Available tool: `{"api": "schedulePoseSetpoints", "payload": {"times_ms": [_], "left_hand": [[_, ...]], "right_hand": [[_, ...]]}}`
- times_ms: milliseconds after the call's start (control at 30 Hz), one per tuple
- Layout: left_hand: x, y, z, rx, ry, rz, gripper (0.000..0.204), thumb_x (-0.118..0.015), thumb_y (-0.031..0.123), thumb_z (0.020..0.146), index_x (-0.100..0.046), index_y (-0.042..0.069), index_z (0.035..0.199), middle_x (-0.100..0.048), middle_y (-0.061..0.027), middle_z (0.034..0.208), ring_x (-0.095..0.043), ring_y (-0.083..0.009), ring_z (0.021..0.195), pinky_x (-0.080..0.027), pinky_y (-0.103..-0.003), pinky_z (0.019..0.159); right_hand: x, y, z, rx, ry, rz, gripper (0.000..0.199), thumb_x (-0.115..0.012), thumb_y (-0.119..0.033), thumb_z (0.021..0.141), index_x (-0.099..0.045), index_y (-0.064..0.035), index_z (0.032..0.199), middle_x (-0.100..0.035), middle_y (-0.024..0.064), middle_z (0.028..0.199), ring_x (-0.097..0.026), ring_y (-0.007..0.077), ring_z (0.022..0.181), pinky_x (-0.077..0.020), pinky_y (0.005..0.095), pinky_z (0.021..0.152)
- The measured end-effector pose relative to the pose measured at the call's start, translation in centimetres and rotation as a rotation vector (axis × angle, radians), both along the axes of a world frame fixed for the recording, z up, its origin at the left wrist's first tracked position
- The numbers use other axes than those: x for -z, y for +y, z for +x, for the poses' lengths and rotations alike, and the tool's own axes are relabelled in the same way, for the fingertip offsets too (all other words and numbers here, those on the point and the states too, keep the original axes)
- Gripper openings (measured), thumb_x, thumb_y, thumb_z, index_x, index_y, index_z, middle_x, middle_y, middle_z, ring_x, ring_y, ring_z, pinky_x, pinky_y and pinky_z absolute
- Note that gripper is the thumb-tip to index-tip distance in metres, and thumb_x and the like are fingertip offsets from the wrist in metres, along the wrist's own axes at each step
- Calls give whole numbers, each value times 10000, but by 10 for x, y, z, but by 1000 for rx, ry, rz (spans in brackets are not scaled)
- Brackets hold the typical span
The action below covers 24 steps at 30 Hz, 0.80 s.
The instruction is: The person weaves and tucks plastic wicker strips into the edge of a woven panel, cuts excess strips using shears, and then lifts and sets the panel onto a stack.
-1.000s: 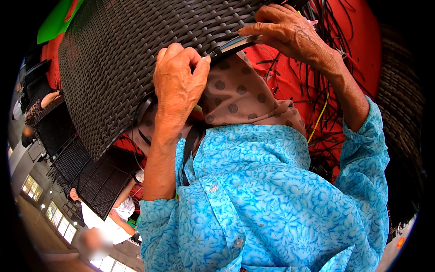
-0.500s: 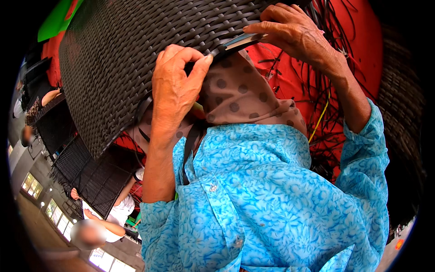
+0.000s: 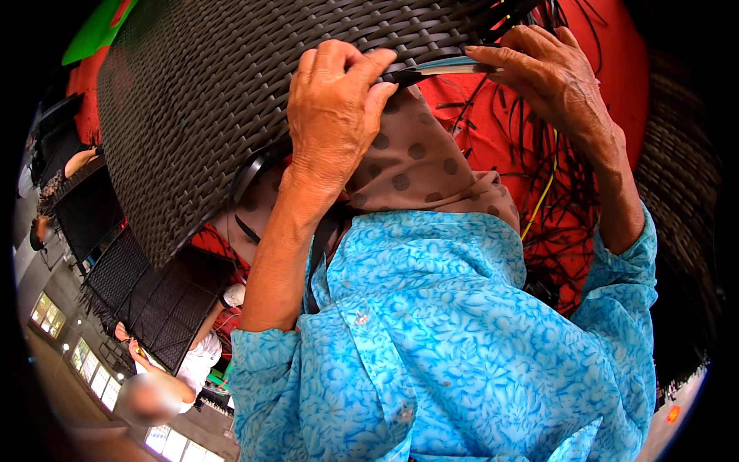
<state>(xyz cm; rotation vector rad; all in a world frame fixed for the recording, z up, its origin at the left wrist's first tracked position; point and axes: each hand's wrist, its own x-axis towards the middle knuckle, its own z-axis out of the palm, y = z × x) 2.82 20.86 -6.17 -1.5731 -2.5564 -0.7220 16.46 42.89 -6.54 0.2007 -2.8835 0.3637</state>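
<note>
A large dark woven wicker panel [image 3: 200,100] fills the upper left. My left hand [image 3: 335,108] curls its fingers over the panel's lower edge and grips it. My right hand [image 3: 554,77] pinches a flat dark strand [image 3: 454,68] that sticks out of the weave between the two hands. Below the hands are a brown dotted scarf [image 3: 416,165] and my blue flowered shirt [image 3: 462,346].
Loose dark strands [image 3: 562,192] and a yellow strand [image 3: 543,196] hang before a red surface [image 3: 600,46]. More dark woven panels [image 3: 146,292] stand at lower left, near a person in white [image 3: 196,362]. Another woven piece [image 3: 677,215] curves along the right.
Both hands have shifted up and to the right along the panel's edge. My left fingers now wrap further over the edge, and the strand stretches out flat between the hands.
</note>
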Motion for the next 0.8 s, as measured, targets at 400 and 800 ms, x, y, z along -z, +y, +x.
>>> {"api": "schedulePoseSetpoints", "payload": {"times_ms": [400, 800], "left_hand": [[6, 14, -9, 203, -50, 129, 145, -708, 39, 685, -646, 83, 809, -581, -20, 794, -534, -208, 767, -447, -309, 684], [8, 38, -23, -111, -1400, 325, 89, -613, 118, 875, -574, 43, 847, -593, 3, 757, -514, -53, 673, -415, -175, 652]], "right_hand": [[-33, 13, 44, 156, -115, 100, 316, -617, -196, 794, -623, -205, 1110, -508, 9, 770, -533, 214, 730, -405, 360, 647], [-26, 5, 53, 284, -65, -43, 275, -625, -225, 809, -642, -178, 1079, -514, 36, 754, -538, 240, 705, -428, 359, 618]]}}
